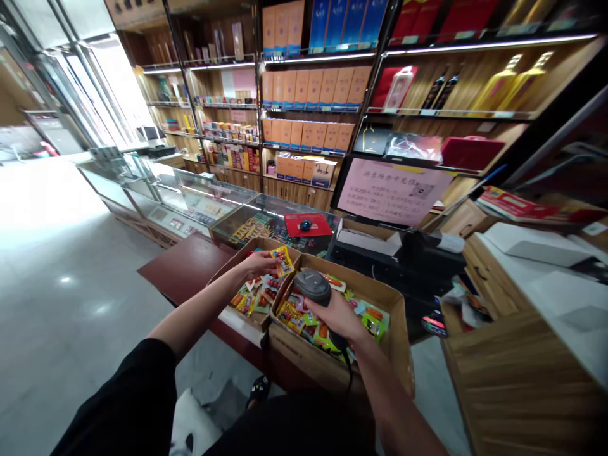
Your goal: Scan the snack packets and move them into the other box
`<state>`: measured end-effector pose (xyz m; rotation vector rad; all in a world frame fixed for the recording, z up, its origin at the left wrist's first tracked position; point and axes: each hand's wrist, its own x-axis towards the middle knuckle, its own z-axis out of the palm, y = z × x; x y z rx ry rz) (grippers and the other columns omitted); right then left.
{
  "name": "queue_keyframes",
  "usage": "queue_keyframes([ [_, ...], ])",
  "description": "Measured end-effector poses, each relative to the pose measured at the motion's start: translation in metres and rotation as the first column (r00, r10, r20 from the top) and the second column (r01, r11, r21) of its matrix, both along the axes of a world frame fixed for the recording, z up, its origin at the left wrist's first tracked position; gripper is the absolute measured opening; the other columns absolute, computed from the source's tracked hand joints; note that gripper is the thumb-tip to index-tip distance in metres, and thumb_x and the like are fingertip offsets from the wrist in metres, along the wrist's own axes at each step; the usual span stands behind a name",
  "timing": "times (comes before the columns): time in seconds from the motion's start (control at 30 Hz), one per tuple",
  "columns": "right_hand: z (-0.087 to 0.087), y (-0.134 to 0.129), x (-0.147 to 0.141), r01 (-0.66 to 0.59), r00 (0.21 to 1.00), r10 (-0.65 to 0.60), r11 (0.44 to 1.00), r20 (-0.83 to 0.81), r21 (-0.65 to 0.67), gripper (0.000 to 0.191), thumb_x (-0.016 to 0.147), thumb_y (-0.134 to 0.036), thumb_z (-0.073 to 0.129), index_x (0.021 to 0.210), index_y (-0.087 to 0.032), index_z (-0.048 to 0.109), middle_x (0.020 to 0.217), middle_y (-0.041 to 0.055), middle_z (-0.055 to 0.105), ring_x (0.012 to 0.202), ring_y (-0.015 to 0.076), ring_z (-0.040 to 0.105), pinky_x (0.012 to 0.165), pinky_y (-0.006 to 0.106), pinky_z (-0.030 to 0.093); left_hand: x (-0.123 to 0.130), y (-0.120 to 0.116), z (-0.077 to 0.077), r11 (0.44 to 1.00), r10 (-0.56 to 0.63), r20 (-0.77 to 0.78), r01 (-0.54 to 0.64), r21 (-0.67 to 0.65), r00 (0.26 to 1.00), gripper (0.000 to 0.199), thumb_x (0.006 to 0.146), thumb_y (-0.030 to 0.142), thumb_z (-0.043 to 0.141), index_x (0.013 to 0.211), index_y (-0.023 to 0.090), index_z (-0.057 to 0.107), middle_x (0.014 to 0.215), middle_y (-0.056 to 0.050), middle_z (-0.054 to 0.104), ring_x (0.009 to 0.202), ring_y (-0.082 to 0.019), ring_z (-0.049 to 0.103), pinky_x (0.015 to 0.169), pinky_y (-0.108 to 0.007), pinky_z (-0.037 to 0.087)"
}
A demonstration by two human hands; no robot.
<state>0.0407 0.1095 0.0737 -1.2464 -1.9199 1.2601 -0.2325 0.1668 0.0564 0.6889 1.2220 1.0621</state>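
Observation:
My left hand (pixel 259 264) pinches a small yellow snack packet (pixel 283 260) above the left cardboard box (pixel 258 320), which holds several colourful snack packets. In my right hand (pixel 338 311) is a dark grey handheld barcode scanner (pixel 312 285), its head pointing toward the yellow packet. The scanner is over the right cardboard box (pixel 332 362), where more wrapped sausages and snack packets (pixel 308 320) lie loosely. A black cable hangs from the scanner's handle. The packet and the scanner head are close together; whether they touch I cannot tell.
Behind the boxes, a glass display counter (pixel 228 201) carries a red mat (pixel 308 225) with a black mouse (pixel 305 225). A monitor with a pink handwritten sheet (pixel 392 190) stands to the right. Wooden drawers (pixel 517 373) border the right side; stocked shelves (pixel 311 88) line the back wall.

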Motion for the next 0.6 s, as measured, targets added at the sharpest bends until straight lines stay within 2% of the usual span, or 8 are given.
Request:
queue_keyframes([
  [0.1, 0.003, 0.003, 0.003, 0.030, 1.000, -0.030, 0.999, 0.005, 0.017, 0.029, 0.079, -0.042, 0.069, 0.095, -0.017, 0.067, 0.063, -0.0005, 0.067, 0.053, 0.0157, 0.061, 0.053, 0.026, 0.050, -0.023, -0.011, -0.005, 0.991, 0.133, -0.023, -0.133, 0.002, 0.991, 0.027, 0.070, 0.014, 0.089, 0.090, 0.009, 0.072, 0.086, -0.010, 0.076, 0.068, -0.014, 0.072, 0.067, -0.023, 0.059],
  [0.2, 0.004, 0.008, 0.008, 0.070, 0.997, -0.070, 0.997, -0.011, -0.027, 0.030, 0.080, -0.043, 0.068, 0.096, -0.018, 0.066, 0.060, -0.0008, 0.066, 0.051, 0.0168, 0.061, 0.052, 0.028, 0.050, -0.053, -0.019, -0.013, 0.954, 0.297, -0.042, -0.295, 0.048, 0.954, 0.025, 0.072, 0.017, 0.088, 0.090, 0.012, 0.072, 0.082, -0.007, 0.075, 0.066, -0.011, 0.069, 0.065, -0.020, 0.056],
  [0.27, 0.004, 0.012, 0.012, 0.114, 0.993, -0.116, 0.992, -0.030, -0.058, 0.028, 0.080, -0.045, 0.068, 0.092, -0.019, 0.066, 0.059, -0.0004, 0.066, 0.050, 0.0171, 0.061, 0.052, 0.028, 0.051, -0.067, -0.020, -0.017, 0.951, 0.308, -0.065, -0.305, 0.049, 0.949, 0.025, 0.072, 0.018, 0.089, 0.090, 0.013, 0.072, 0.082, -0.006, 0.075, 0.065, -0.010, 0.068, 0.062, -0.018, 0.054],
  [0.33, 0.003, 0.014, 0.016, 0.169, 0.984, -0.172, 0.983, -0.042, -0.078, 0.027, 0.081, -0.046, 0.068, 0.087, -0.020, 0.065, 0.057, -0.0003, 0.065, 0.050, 0.0174, 0.061, 0.051, 0.029, 0.051, -0.070, -0.015, -0.017, 0.963, 0.270, -0.102, -0.267, 0.048, 0.957, 0.028, 0.069, 0.020, 0.090, 0.090, 0.013, 0.072, 0.083, -0.006, 0.074, 0.066, -0.010, 0.068, 0.062, -0.018, 0.053],
  [0.43, 0.001, 0.014, 0.021, 0.243, 0.967, -0.250, 0.964, -0.055, -0.106, 0.026, 0.081, -0.046, 0.068, 0.086, -0.020, 0.063, 0.055, -0.0011, 0.064, 0.047, 0.0168, 0.060, 0.049, 0.028, 0.050, -0.052, 0.006, -0.018, 0.984, 0.176, -0.160, -0.168, 0.060, 0.971, 0.036, 0.065, 0.024, 0.093, 0.091, 0.012, 0.071, 0.081, -0.006, 0.073, 0.066, -0.011, 0.067, 0.062, -0.020, 0.052],
  [0.6, 0.001, 0.005, 0.033, 0.413, 0.911, -0.413, 0.910, 0.004, -0.028, 0.032, 0.079, -0.046, 0.070, 0.093, -0.019, 0.065, 0.057, -0.0021, 0.064, 0.046, 0.0154, 0.059, 0.047, 0.025, 0.047, 0.019, 0.052, -0.028, 0.988, -0.114, -0.210, 0.133, 0.081, 0.971, 0.045, 0.056, 0.029, 0.096, 0.091, 0.013, 0.072, 0.081, -0.005, 0.072, 0.073, -0.014, 0.068, 0.064, -0.022, 0.052],
])
